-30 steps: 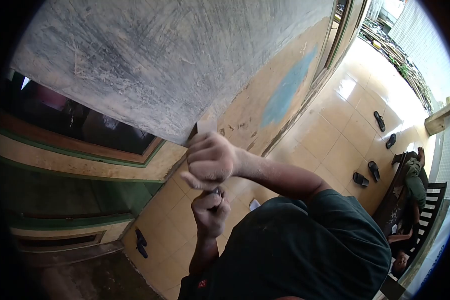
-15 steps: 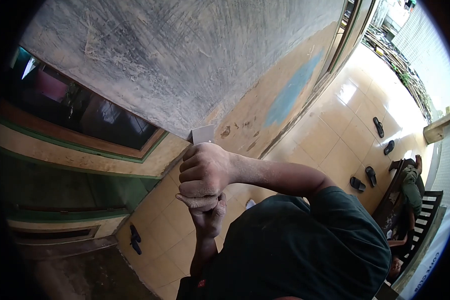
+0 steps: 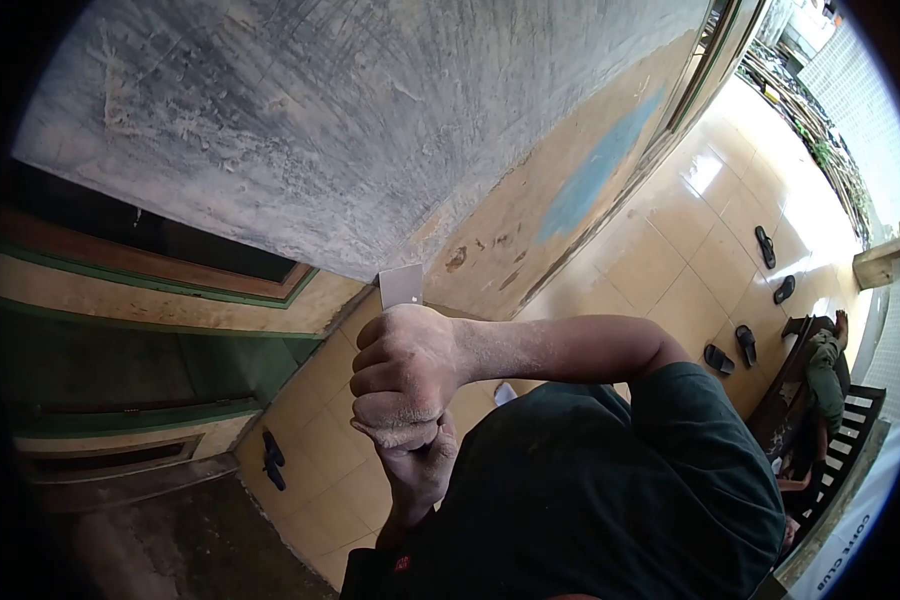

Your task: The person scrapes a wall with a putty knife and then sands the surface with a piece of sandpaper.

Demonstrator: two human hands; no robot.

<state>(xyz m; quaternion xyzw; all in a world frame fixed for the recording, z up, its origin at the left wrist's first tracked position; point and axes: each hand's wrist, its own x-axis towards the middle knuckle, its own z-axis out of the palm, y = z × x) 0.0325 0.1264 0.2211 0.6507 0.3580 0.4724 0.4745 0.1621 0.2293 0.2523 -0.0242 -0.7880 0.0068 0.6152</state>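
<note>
A scraper with a flat pale blade [image 3: 402,285] rests against the wall at the lower edge of a grey scraped patch [image 3: 350,130]. My right hand [image 3: 405,365], dusted white, is a fist around the scraper's handle just below the blade. My left hand [image 3: 420,470] sits directly under it, touching it and closed on the handle's end, which is mostly hidden. Both forearms lead back to my dark shirt [image 3: 590,490].
A wood-and-green window frame [image 3: 170,270] borders the grey patch. The tan wall [image 3: 530,200] has a blue spot. Sandals [image 3: 271,460] and more pairs [image 3: 745,345] lie on the tiled floor [image 3: 670,250]. A person reclines on a bench [image 3: 820,390].
Both hands and the scraper have slid slightly away from the grey patch's edge, showing more of the blade. My right elbow has straightened and the view has shifted a little.
</note>
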